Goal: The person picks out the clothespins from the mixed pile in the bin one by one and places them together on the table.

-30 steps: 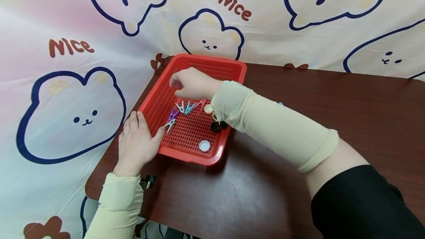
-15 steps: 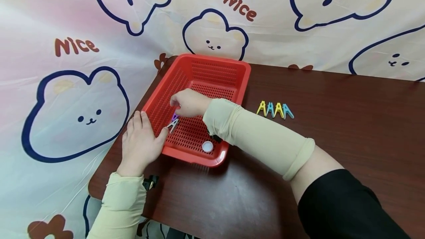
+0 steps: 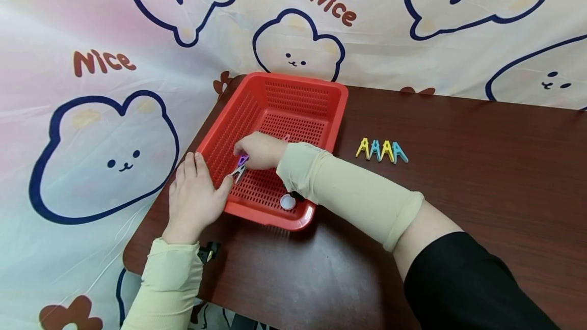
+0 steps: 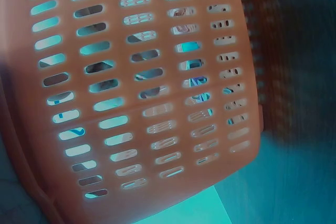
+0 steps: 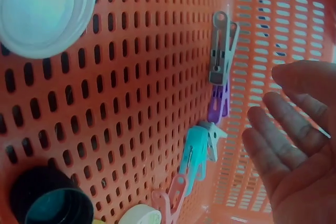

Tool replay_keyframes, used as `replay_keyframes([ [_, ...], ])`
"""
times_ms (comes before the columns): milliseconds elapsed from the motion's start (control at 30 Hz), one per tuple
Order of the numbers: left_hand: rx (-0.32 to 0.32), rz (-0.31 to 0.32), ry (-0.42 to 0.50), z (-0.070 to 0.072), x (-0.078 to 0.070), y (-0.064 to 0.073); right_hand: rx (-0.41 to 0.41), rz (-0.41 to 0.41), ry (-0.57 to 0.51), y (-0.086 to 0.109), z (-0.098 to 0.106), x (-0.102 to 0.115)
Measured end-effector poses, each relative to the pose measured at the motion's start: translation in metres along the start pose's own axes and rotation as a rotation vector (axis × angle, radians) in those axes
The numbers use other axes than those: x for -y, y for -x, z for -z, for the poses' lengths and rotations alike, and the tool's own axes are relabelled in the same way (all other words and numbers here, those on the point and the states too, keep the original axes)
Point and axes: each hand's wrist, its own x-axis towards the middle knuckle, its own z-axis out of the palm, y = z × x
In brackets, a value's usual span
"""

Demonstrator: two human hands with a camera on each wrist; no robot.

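Note:
My left hand [image 3: 194, 200] rests on the near left rim of a red perforated basket [image 3: 270, 218], fingers outstretched. Inside it, my right hand [image 3: 262, 150] is low over several clothespins, with loosely bent fingers that hold nothing in the right wrist view. That view shows a grey clothespin [image 5: 219, 51], a purple clothespin [image 5: 218, 104], a teal clothespin [image 5: 194, 153], a pink clothespin [image 5: 170, 200] and part of a white clothespin [image 5: 212, 139], lined up along the basket floor. The head view has the hand covering most of them. The left wrist view shows only the basket's slotted wall [image 4: 121, 114].
A white round lid [image 3: 287, 201] lies at the basket's near right corner. A black cap [image 5: 50, 198] and a cream cap [image 5: 140, 215] are on its floor too. Yellow and blue clothespins [image 3: 387, 150] stand in a row on the brown table [image 3: 481, 167], right of the basket.
My right hand has moved down and toward me inside the basket, over the clothespins. The row on the table came into sight as the forearm shifted. My left hand stays on the rim.

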Motion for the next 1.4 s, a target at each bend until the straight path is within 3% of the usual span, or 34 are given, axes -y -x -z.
replay_keyframes([
  [433, 0.013, -0.021, 0.008, -0.002, -0.009, -0.005, 0.141, 0.188, 0.155, -0.015, -0.015, 0.003],
  [700, -0.005, -0.032, 0.008, 0.002, -0.012, -0.007, 0.129, 0.196, 0.196, -0.020, -0.015, -0.001],
  [967, 0.003, -0.024, 0.003, 0.003, -0.010, -0.007, 0.119, 0.200, 0.149, -0.017, -0.016, 0.000],
  [1400, -0.009, -0.010, -0.006, -0.001, 0.000, 0.001, 0.164, 0.250, 0.172, -0.027, -0.027, 0.006],
])
